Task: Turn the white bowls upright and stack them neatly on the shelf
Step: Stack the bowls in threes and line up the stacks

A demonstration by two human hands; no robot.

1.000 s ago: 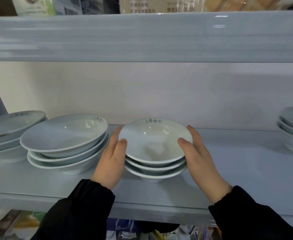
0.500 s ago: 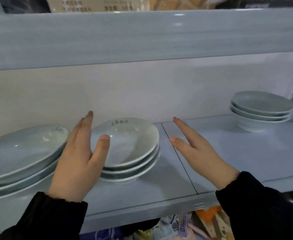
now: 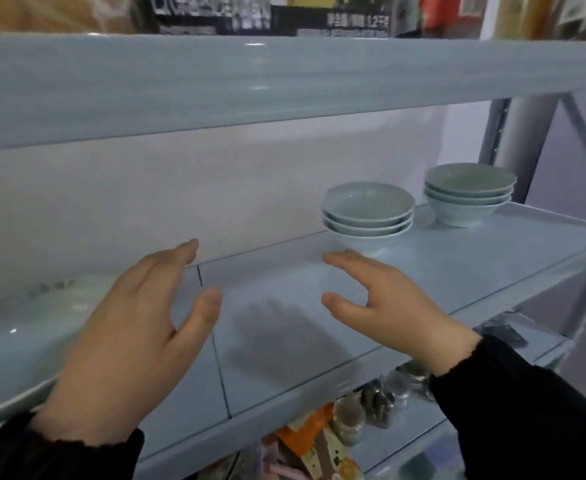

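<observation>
Nearest us, black sleeves (image 3: 526, 410) enter from both bottom corners and are cut by the frame. The left hand (image 3: 135, 337) hovers over the shelf (image 3: 284, 341), fingers straight and together, thumb held apart, holding nothing. The right hand (image 3: 385, 306) also holds nothing. Its fingers are loosely curved, its thumb is spread below them, and its palm faces the left hand.

Under the shelf edge we glimpse jars (image 3: 348, 420) and orange packets (image 3: 305, 441), blurred and partly hidden by the board.

Far left, smeared pale bowls (image 3: 25, 341) sit on the shelf, partly behind the left hand and cut by the frame edge. We cannot count them, or tell whether the hand touches them.

Farther back, just beyond the right hand's fingertips, a near stack (image 3: 367, 213) of three white bowls stands upright. The fingertips overlap its foot in our view, and we cannot tell whether they touch it. To its right a second stack (image 3: 469, 195), also upright, stands near the shelf's right end, well apart from both hands.

Behind is a pale wall (image 3: 215, 202). Above is the upper shelf (image 3: 250, 84), and the goods on top of it are cut off, their print unreadable.
</observation>
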